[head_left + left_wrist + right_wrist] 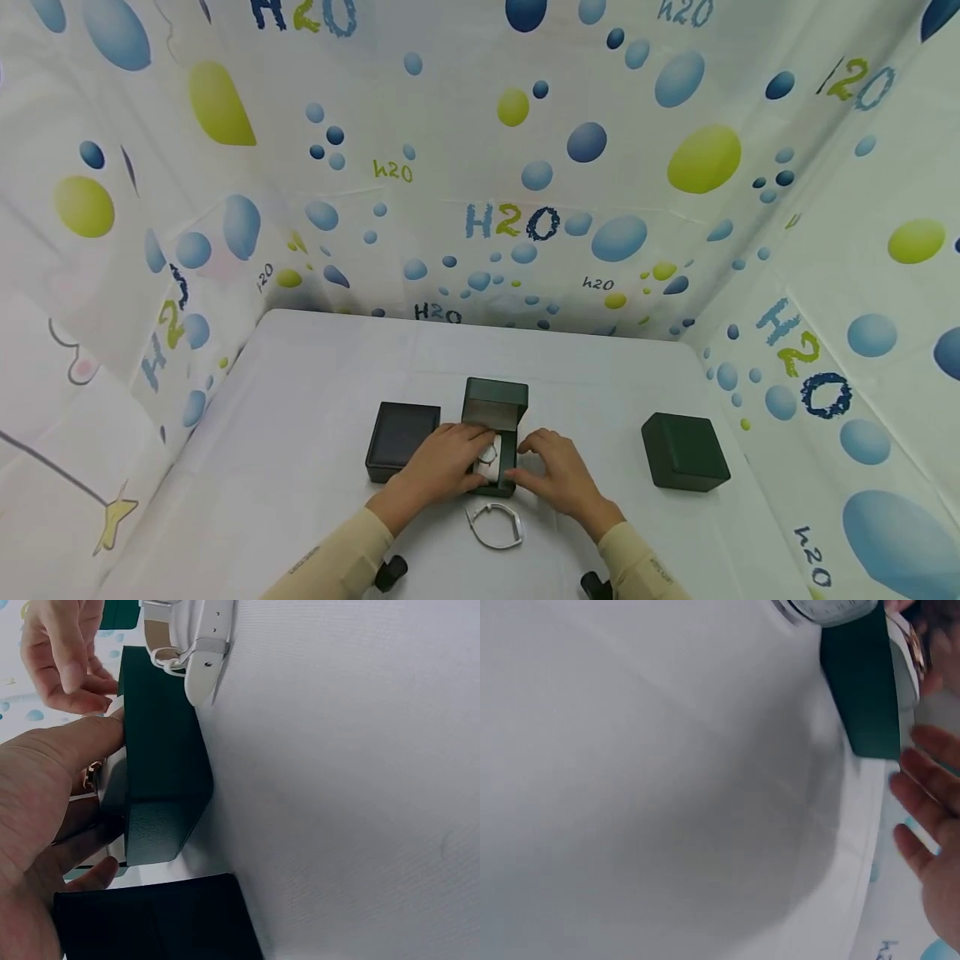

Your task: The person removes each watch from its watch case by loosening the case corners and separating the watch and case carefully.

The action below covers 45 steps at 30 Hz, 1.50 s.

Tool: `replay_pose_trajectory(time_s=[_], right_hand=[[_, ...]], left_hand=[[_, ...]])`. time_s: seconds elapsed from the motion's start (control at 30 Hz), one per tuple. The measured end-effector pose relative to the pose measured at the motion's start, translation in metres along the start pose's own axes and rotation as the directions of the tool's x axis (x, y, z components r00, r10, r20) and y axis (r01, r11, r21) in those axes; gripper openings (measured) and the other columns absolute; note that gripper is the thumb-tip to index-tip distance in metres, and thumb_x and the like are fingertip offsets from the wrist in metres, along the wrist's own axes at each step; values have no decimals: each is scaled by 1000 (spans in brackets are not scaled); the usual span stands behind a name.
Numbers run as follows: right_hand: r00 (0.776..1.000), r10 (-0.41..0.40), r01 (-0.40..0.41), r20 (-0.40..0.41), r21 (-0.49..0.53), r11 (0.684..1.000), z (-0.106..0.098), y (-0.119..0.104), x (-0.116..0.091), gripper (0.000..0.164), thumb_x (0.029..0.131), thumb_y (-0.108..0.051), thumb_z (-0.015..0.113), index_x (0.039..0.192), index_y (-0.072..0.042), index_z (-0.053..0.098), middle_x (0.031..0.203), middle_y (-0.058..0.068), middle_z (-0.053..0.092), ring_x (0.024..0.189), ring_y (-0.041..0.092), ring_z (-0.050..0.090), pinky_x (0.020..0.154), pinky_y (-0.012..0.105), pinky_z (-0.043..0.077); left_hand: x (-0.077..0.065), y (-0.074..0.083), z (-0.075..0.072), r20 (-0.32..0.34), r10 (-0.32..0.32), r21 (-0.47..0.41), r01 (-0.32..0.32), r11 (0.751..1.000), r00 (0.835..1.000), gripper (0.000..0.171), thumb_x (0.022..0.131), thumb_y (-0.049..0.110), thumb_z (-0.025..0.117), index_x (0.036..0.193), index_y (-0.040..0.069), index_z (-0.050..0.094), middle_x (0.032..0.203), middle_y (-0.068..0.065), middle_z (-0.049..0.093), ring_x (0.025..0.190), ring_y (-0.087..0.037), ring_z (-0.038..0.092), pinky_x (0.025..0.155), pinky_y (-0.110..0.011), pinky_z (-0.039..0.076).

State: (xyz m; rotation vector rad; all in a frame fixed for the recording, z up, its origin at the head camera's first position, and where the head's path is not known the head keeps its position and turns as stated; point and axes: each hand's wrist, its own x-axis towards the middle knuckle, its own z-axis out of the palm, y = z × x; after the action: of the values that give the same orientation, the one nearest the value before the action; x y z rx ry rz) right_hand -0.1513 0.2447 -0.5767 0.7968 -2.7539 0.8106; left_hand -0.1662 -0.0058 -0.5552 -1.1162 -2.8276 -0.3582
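Left hand [444, 458] curled round watch cushion [489, 472] in green box [508, 457]; right hand [561, 477] empty, fingers loosely spread beside box.

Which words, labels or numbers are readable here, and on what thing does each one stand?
"H2O": repeated on the patterned backdrop.
"h2o": same backdrop.
Lettering on left sleeve and right sleeve: too small to read.
Dial of the loose watch: markings too blurred.
Dial of the boxed watch: too small.

Screened-off tabletop work spot, room type unclear — white table [315, 375], H2O-print curtains [450, 108] on three sides.
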Motion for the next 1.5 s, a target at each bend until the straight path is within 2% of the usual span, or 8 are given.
replay_pose_trajectory(time_s=[0.1, 0.23, 0.57, 0.87, 1.03, 1.17, 1.3, 1.5], right_hand=[[992, -106, 102, -67, -66, 993, 6, -5, 2, 37, 89, -38, 83, 113, -12, 73, 114, -3, 70, 104, 17, 64, 88, 41, 55], [984, -169, 163, -51, -115, 980, 11, -12, 6, 47, 91, -37, 81, 129, -11, 69, 125, -1, 69, 110, 19, 63, 92, 42, 54], [995, -93, 98, 46, -109, 989, 14, -20, 9, 74, 89, -40, 84, 149, -9, 55, 147, 5, 61, 121, 21, 58, 102, 42, 52], [995, -87, 92, 46, -134, 987, 15, -20, 12, 86, 85, -37, 87, 155, -10, 47, 149, 5, 59, 117, 20, 58, 98, 41, 53], [995, -81, 87, 49, -116, 989, 15, -20, 13, 88, 84, -37, 88, 156, -10, 46, 149, 5, 60, 116, 20, 58, 97, 41, 53], [996, -30, 39, 88, -107, 994, 13, -21, 13, 87, 86, -40, 86, 157, -13, 44, 147, 3, 61, 121, 19, 58, 101, 41, 54], [994, 8, 5, 107, -118, 993, 10, -22, 13, 83, 87, -41, 85, 155, -13, 47, 141, 2, 65, 122, 18, 59, 101, 40, 55], [998, -14, 22, 67, -122, 992, 11, -22, 13, 80, 85, -42, 87, 150, -9, 53, 134, 4, 69, 119, 19, 64, 96, 40, 58]], left_hand=[[1, -1, 0, 20, 0, 3, 0, 1000, 1000, 71, 88, 47, 83, 145, 12, 60, 142, -4, 65, 130, -25, 62, 108, -47, 52], [3, -2, -1, 41, 3, 22, -4, 1000, 999, 73, 87, 47, 84, 146, 14, 59, 142, -2, 65, 130, -25, 62, 108, -48, 52], [6, -5, -2, 36, 7, 2, -7, 1000, 999, 86, 82, 43, 90, 153, 15, 50, 144, -2, 63, 132, -25, 61, 107, -49, 53], [6, -12, -2, 21, 21, -93, -19, 996, 1000, 82, 84, 41, 88, 151, 10, 53, 143, -7, 62, 128, -27, 63, 106, -47, 54], [6, -14, -3, 48, 12, -154, -5, 988, 999, 84, 85, 39, 87, 154, 9, 49, 147, -8, 59, 129, -28, 63, 105, -45, 55], [4, -14, -4, 62, 19, -186, -7, 982, 998, 84, 87, 38, 86, 156, 10, 47, 150, -7, 56, 131, -26, 61, 106, -44, 55], [4, -14, -5, 46, 44, -185, -35, 982, 998, 86, 87, 40, 86, 157, 11, 46, 153, -6, 55, 134, -26, 59, 108, -43, 54], [4, -15, -3, 46, 46, -163, -38, 986, 998, 89, 86, 43, 86, 158, 11, 45, 156, -6, 52, 138, -26, 56, 112, -45, 50]])
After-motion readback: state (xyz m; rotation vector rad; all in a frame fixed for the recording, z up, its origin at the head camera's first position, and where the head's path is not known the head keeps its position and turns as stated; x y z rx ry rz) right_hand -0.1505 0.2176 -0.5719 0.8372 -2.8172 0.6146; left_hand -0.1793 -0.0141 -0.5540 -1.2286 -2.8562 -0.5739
